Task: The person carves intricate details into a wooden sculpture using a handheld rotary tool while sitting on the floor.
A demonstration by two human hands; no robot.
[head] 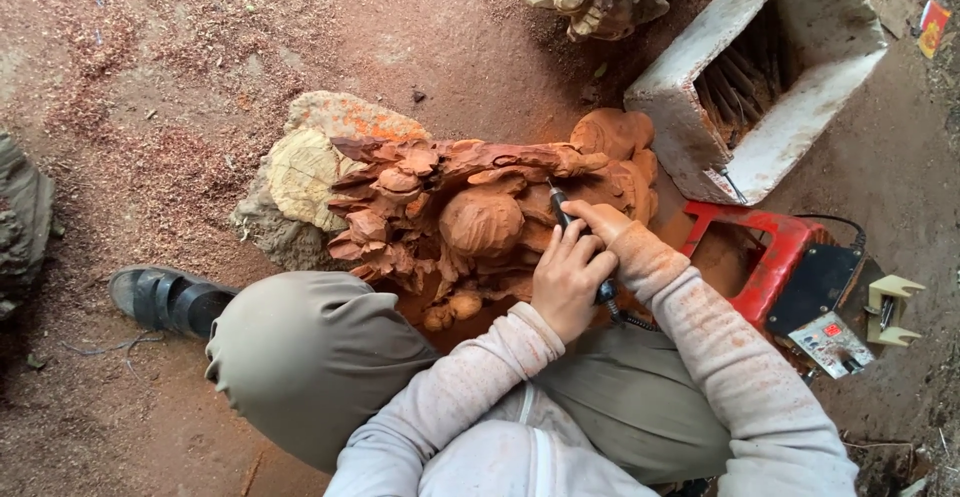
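Seen from above, a person crouches on a dusty reddish floor over a red-brown wood carving (470,217), a knotted mass of rounded fruit-like lumps and leaf shapes that lies with its long axis running left to right, from a pale sawn stump end (305,172) on the left to a rounded knob on the right. The carving sits directly ahead of the hands, just past the bent left knee (310,352).

Both hands meet at the carving's right half. The left hand (570,282) is curled over the body of a slim black rotary carving handpiece (572,232), fingers wrapped and pressed against it. The right hand (610,225) lies just beyond and partly hidden behind the left, its fingers closed on the same tool nearer the tip; how tightly it pinches cannot be told. The tool's long axis slants up and left, with its tip touching the carving beside a large round lump near the middle. A dark cord or flexible shaft trails from the tool's rear toward the lap.

The right hand is the nearer one to the point of contact. To the right stand a red metal frame (770,257) with what seems to be a motor unit, and a white foam box (790,127) holding dark rods. A black shoe (165,299) rests at left
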